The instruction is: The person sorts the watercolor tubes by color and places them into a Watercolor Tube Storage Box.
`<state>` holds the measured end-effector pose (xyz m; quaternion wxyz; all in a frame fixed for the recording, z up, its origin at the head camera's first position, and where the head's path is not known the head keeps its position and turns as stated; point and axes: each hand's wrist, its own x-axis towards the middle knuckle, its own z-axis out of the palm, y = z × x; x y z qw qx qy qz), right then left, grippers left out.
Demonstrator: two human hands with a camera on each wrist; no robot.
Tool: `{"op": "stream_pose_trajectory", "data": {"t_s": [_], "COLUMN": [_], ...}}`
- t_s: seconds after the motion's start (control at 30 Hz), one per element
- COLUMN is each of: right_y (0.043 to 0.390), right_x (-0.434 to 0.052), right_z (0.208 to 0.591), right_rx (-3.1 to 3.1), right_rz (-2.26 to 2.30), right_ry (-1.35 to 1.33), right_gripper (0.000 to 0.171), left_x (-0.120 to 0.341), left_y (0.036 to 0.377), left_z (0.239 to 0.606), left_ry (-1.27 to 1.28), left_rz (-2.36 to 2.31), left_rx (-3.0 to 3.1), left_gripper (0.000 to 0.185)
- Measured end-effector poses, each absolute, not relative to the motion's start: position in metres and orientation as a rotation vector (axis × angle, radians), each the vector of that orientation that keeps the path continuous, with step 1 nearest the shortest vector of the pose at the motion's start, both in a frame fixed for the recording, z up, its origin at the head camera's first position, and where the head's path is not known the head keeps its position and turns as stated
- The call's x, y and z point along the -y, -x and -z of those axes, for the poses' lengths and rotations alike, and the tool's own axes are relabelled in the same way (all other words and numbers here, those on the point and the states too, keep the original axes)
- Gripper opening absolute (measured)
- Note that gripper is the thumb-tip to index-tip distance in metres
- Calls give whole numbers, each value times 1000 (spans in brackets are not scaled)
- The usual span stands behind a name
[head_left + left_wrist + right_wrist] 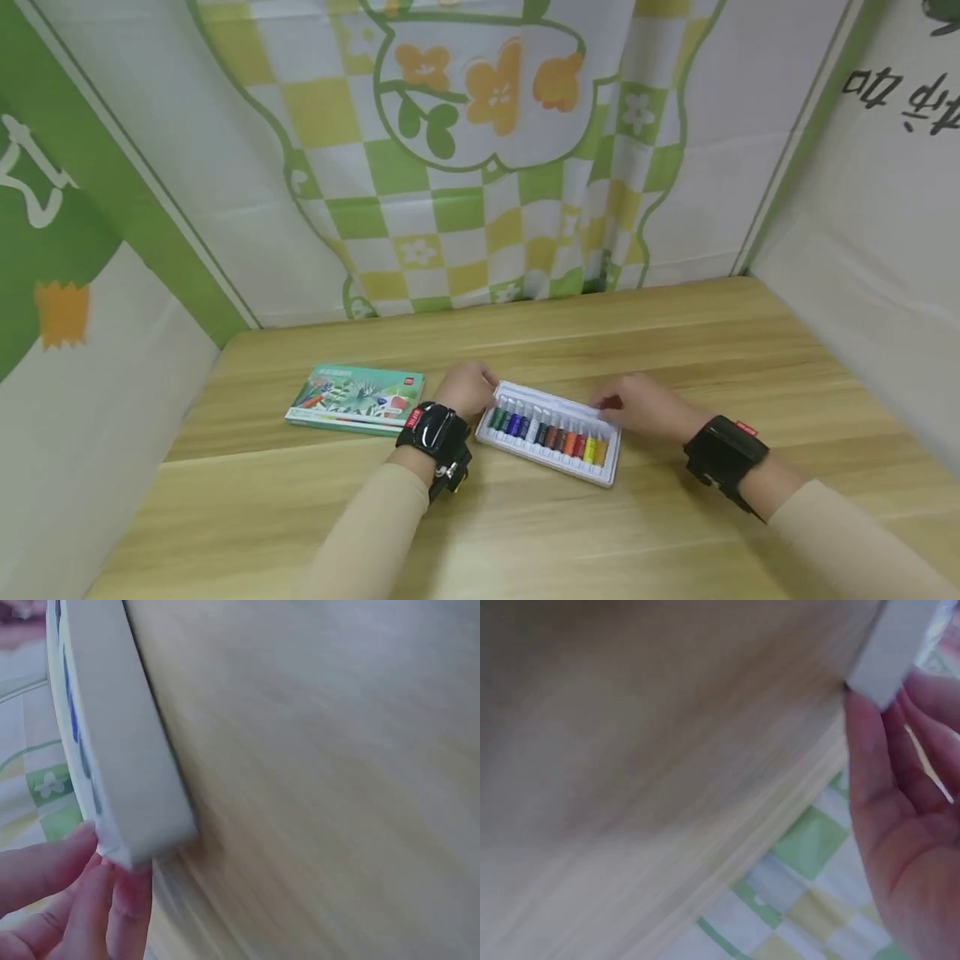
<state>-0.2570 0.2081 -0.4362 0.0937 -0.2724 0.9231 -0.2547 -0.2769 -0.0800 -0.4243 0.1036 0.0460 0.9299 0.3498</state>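
White plastic paint tray (611, 467) of coloured tubes (547, 433) lies on the wooden table (675, 350); left hand (467, 390) pinches its left corner, right hand (645, 407) grips its right end.

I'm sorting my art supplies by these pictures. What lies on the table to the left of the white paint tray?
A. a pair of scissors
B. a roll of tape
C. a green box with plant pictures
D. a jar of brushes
C: a flat green box printed with plants lies on the table just left of the paint tray, beside the left hand.
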Motion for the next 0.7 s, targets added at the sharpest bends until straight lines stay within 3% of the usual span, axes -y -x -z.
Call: {"op": "stream_pose_trajectory", "data": {"t_s": [0.23, 0.43, 0.5, 0.7], "right_y": [229, 244, 247, 260], "right_x": [-200, -169, -163, -155], "right_z": [426, 433, 437, 440], "right_rx": [-2518, -2537, -2546, -2556], "right_rz": [785, 800, 820, 880], "right_ry": [741, 691, 684, 527], "right_gripper": [43, 44, 49, 39], "left_x": [59, 52, 53, 72], "left_y": [294, 297, 296, 286], "left_z": [438, 450, 451, 441], "left_ry": [-303, -453, -427, -195], "left_rz": [-1093, -1161, -1159, -1182], "left_rx": [-2800, -2759, -2759, -2789], "left_gripper": [12, 12, 13, 30]}}
